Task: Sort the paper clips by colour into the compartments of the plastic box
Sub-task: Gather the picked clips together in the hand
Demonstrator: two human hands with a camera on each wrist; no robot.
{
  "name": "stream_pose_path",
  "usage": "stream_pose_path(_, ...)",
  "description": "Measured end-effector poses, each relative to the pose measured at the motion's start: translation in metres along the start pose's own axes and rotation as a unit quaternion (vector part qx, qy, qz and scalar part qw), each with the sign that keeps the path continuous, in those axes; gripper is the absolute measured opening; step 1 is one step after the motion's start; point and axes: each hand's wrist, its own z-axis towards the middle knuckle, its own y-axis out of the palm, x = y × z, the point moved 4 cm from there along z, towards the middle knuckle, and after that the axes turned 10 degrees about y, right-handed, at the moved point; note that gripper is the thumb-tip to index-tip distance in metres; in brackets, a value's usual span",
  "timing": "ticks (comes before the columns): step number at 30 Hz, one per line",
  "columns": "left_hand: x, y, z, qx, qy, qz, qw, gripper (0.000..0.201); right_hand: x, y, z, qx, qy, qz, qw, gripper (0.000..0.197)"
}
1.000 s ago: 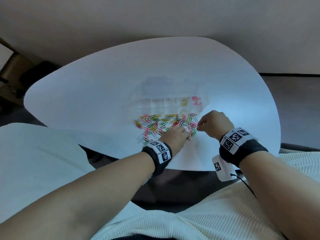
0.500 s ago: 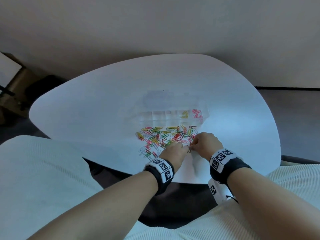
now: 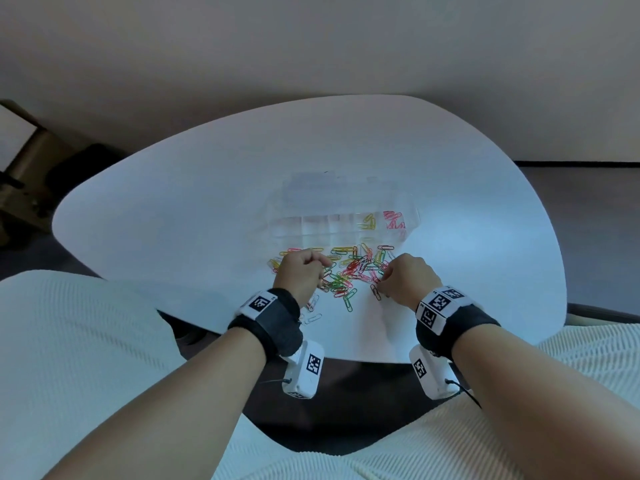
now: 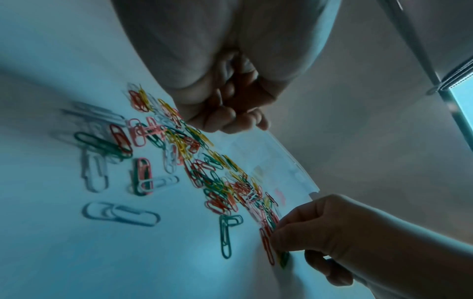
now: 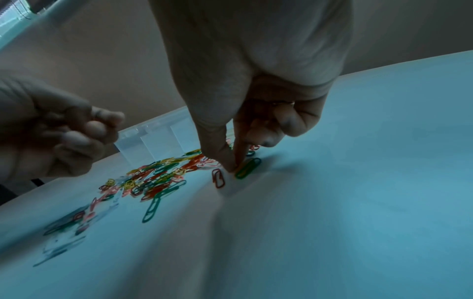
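— White, rounded tabletop [image 3: 207, 209] fills the scene. What sits nearest its front edge?

— A few pale paper clips [image 3: 313, 318], just beside the wrist-banded left hand [image 3: 300, 274]. That hand is curled into a loose fist above the left side of the heap; whether it grips anything cannot be told.

— And the other hand?

— The right hand [image 3: 408, 278] has thumb and forefinger [image 5: 239, 155] pressed tip to tip on the table, touching a green paper clip [image 5: 247, 168]. A dark red paper clip [image 5: 219, 178] lies just beside them, apart from the heap.

— Where is the heap itself?

— Between and just beyond both hands: a scatter of red, yellow, green, pink and white paper clips [image 3: 349, 268].

— And farther back?

— The clear plastic box with divided compartments [image 3: 311, 225] stands just behind the heap. Yellow clips [image 3: 367, 222] lie in one compartment near its right end, pink clips [image 3: 394, 220] in the next compartment to the right. A plain beige wall [image 3: 311, 64] rises beyond the table.
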Motion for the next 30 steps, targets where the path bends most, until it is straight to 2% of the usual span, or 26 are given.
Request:
stream_pose_path(2, -0.003, 0.000, 0.001, 0.001, -0.010, 0.015, 1.000, 0.037, 0.000, 0.001, 0.002, -0.004, -0.007, 0.009, 1.000, 0.010)
stream_pose_path(6, -0.004, 0.000, -0.001, -0.033, 0.011, 0.113, 0.993, 0.029, 0.003, 0.000, 0.003, -0.020, -0.024, 0.013, 0.999, 0.015)
stream_pose_path(9, -0.004, 0.002, -0.005, -0.100, 0.041, 0.264, 0.958, 0.015, 0.001, -0.005, 0.001, -0.043, -0.048, 0.042, 0.997, 0.019)
stream_pose_path(11, -0.004, 0.007, -0.010, -0.136, 0.062, 0.342, 0.928, 0.009, -0.002, -0.013, -0.002, -0.073, -0.055, 0.115, 0.989, 0.020)
stream_pose_path(13, -0.005, 0.015, -0.014, -0.159, 0.086, 0.384, 0.906, 0.017, -0.004, -0.021, -0.005, -0.099, -0.048, 0.216, 0.970, 0.021)
stream_pose_path(15, -0.006, 0.019, -0.015, -0.165, 0.099, 0.405, 0.894, 0.024, -0.004, -0.024, -0.008, -0.117, -0.049, 0.292, 0.948, 0.031)
stream_pose_path(17, -0.010, 0.021, -0.015, -0.169, 0.097, 0.410, 0.891, 0.026, -0.005, -0.021, -0.009, -0.130, -0.061, 0.307, 0.941, 0.036)
stream_pose_path(21, -0.017, 0.021, -0.015, -0.166, 0.095, 0.420, 0.887, 0.025, -0.009, -0.014, -0.009, -0.129, -0.105, 0.210, 0.964, 0.028)
stream_pose_path(25, -0.019, 0.023, -0.014, -0.163, 0.103, 0.435, 0.879, 0.023, -0.007, -0.004, -0.008, -0.075, -0.110, 0.016, 0.991, 0.008)
stream_pose_path(27, -0.019, 0.024, -0.014, -0.164, 0.103, 0.440, 0.877, 0.023, -0.004, -0.001, -0.008, -0.047, -0.091, -0.052, 0.993, 0.015)
stream_pose_path(30, -0.018, 0.026, -0.014, -0.163, 0.104, 0.444, 0.875, 0.022, -0.004, 0.000, -0.007, -0.011, -0.070, -0.088, 0.994, 0.024)
